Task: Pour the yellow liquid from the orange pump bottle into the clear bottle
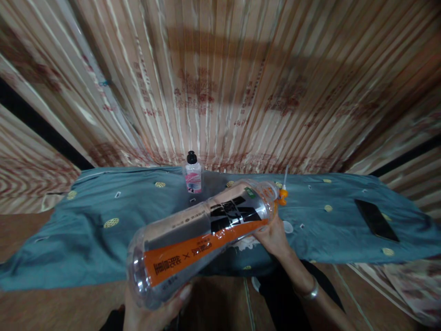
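A large clear plastic bottle with an orange, silver and black label lies tilted across the middle of the view, its base toward me on the left and its neck up to the right. My left hand is wrapped under the base end, most of its fingers hidden. At the neck end, my right hand grips the bottle from below, its fingertips mostly behind it. An orange plastic piece with a thin white stem shows beside the bottle's mouth; whether it is attached or held, I cannot tell.
Teal patterned cloth covers the long surface ahead. On it stand a small bottle with a black cap and, to the right, a dark phone. A white round piece lies near my right hand. Patterned curtains hang behind.
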A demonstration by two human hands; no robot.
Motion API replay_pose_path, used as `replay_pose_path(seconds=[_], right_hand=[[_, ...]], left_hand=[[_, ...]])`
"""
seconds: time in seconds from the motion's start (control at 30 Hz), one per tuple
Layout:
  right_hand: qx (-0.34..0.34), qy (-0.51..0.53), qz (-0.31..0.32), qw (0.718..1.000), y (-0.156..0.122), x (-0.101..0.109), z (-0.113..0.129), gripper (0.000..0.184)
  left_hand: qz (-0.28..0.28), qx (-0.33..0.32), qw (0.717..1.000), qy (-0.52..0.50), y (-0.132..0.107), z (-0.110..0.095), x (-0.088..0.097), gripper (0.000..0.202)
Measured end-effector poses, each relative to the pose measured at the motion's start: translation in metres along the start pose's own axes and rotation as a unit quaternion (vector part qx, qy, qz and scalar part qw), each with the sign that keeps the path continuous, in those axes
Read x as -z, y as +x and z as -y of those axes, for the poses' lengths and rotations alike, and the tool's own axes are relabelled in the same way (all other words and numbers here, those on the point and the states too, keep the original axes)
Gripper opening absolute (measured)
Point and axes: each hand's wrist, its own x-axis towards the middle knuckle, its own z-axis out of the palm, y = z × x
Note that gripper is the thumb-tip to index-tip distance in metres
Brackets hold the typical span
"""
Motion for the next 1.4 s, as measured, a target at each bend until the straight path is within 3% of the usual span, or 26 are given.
replay_pose_path(seconds=[0.5,0.87,1.4], right_hand=[[-0.01,0.007,0.009,1.0,0.0,0.001,0.001,0.079],[-0.01,0.005,0.005,1.0,0.001,0.001,0.003,0.087],[-0.005,0.019,0.01,1.0,0.002,0.001,0.002,0.091]], left_hand=[[-0.003,0.02,1.0,-0.02,-0.002,-0.008,-0.004,0.055],[-0.016,0.005,1.0,-0.016,0.001,0.004,0.003,0.058],[-0.013,0.047,0.998,-0.051,-0.004,-0.019,-0.01,0.061]])
